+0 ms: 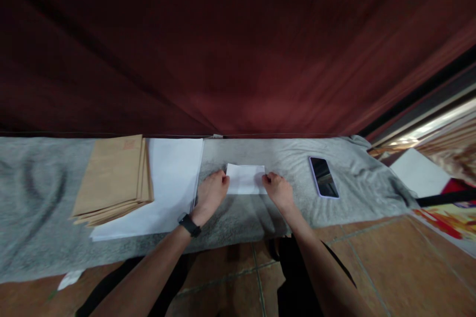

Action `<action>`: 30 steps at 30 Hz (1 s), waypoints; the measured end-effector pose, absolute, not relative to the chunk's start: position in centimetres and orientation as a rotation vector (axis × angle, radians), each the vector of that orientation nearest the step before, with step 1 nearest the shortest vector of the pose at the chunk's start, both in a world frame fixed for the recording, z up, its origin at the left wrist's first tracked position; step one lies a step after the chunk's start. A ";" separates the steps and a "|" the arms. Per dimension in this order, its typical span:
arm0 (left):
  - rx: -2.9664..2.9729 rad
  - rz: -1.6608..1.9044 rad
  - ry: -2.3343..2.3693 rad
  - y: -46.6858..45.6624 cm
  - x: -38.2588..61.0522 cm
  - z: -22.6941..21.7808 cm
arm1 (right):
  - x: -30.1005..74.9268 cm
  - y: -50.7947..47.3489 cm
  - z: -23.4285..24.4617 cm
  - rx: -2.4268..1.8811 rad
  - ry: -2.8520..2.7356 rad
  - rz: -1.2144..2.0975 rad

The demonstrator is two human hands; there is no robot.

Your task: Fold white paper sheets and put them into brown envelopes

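A small folded sheet of white paper (246, 180) lies on the grey cloth between my two hands. My left hand (213, 189) is closed at its left edge, thumb toward the paper. At the opposite edge, my right hand (278, 189) is closed in the same way, its fingers curled at the side of the sheet. The undersides of both hands are hidden. To the left of my left hand lies a stack of large white paper sheets (174, 173), partly covered by a pile of brown envelopes (111, 171). A dark watch (189, 225) is on my left wrist.
A phone with a light purple edge (323, 177) rests on the grey cloth (297, 158) to the right. Dark red fabric (238, 59) rises behind the cloth-covered surface. Brown floor tiles (386, 257) show in front. A white scrap (70, 279) lies at lower left.
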State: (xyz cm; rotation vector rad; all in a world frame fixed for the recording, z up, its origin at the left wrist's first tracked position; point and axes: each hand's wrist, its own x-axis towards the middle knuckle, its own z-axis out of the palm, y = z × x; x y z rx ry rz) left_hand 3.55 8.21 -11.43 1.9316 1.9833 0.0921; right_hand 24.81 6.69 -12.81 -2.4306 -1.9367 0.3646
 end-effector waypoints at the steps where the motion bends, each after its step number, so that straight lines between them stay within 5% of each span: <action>1: 1.942 0.080 1.990 8.2 3.6 -11.4 | 24.8 6.7 -12.8 -2.434 -1.940 0.350; 15: 2.086 0.032 2.064 8.0 3.7 -12.3 | 24.5 6.6 -13.8 -2.384 -1.952 0.149; 30: 2.159 0.050 2.051 8.1 3.7 -12.8 | 19.8 3.8 -17.1 -1.547 -2.276 0.144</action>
